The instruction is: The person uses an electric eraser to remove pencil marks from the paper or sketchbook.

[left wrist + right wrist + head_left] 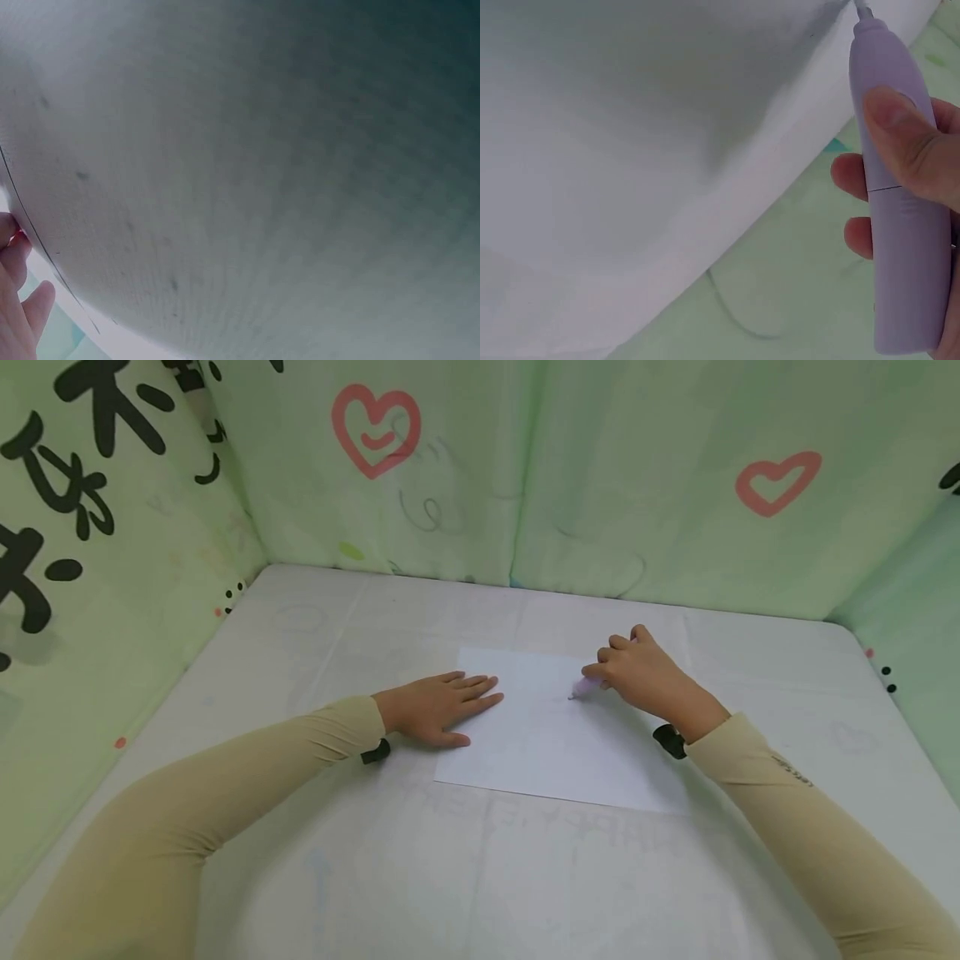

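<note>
A white sheet of paper [517, 752] lies on the table. My left hand [442, 706] rests flat over its left edge with the fingers spread; only a few fingers [37, 304] show at the edge of the left wrist view. Above the right part of the sheet, my right hand [637, 672] grips a lavender electric eraser [907, 277], a thick pen-shaped body with a narrow tip. The thumb [904, 135] lies along its upper side and fingers wrap behind it. The eraser slants down to the left, its tip right at the paper in the head view.
The table [360, 877] has a white cover with faint printing. Light green curtains [615, 485] with hearts and black lettering enclose its back and sides. Black wrist straps [670, 741] show below both sleeves.
</note>
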{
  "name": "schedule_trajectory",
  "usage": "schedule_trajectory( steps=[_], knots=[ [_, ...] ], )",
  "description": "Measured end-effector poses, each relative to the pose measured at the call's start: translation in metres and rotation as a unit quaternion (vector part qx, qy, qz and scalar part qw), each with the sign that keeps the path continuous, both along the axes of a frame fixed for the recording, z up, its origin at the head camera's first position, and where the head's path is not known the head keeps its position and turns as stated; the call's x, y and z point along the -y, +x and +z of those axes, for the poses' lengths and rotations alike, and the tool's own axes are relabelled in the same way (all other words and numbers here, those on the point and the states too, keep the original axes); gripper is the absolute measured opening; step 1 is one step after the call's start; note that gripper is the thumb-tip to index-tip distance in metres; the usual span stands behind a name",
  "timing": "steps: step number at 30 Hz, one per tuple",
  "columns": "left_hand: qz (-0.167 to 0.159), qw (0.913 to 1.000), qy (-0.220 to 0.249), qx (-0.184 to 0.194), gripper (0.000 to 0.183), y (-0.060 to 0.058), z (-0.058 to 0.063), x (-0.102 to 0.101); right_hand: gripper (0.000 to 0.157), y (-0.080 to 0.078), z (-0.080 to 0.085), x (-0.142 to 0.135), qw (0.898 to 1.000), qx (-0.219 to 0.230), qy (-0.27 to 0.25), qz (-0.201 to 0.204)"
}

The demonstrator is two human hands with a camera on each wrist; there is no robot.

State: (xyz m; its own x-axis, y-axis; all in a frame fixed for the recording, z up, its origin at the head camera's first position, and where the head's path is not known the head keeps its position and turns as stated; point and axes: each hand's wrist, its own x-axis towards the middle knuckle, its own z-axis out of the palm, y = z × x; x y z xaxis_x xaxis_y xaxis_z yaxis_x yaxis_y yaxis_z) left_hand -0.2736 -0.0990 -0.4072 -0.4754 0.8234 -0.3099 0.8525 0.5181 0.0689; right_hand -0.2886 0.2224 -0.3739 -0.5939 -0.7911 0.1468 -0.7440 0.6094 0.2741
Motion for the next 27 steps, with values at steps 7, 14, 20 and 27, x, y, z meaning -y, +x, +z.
schedule_trajectory(
  steps=[7, 14, 20, 27],
  knots=[
    [-0.001, 1.0000, 0.002, -0.003, 0.072, 0.001, 0.000, 0.001, 0.022, 0.001, -0.002, -0.014, 1.000, -0.013, -0.008, 0.006],
    [0.001, 1.0000, 0.002, -0.001, 0.072, 0.001, 0.000, -0.001, 0.025, 0.010, 0.006, -0.025, 0.996, 0.046, -0.052, -0.062],
    [-0.005, 1.0000, -0.002, -0.002, 0.073, 0.001, 0.001, -0.005, 0.038, 0.031, 0.025, -0.059, 0.948, 0.162, -0.132, -0.238],
    [-0.005, 0.9999, -0.001, -0.010, 0.073, 0.001, 0.002, -0.001, 0.049, 0.049, 0.019, -0.124, 0.897, 0.244, -0.161, -0.331]
  ],
)
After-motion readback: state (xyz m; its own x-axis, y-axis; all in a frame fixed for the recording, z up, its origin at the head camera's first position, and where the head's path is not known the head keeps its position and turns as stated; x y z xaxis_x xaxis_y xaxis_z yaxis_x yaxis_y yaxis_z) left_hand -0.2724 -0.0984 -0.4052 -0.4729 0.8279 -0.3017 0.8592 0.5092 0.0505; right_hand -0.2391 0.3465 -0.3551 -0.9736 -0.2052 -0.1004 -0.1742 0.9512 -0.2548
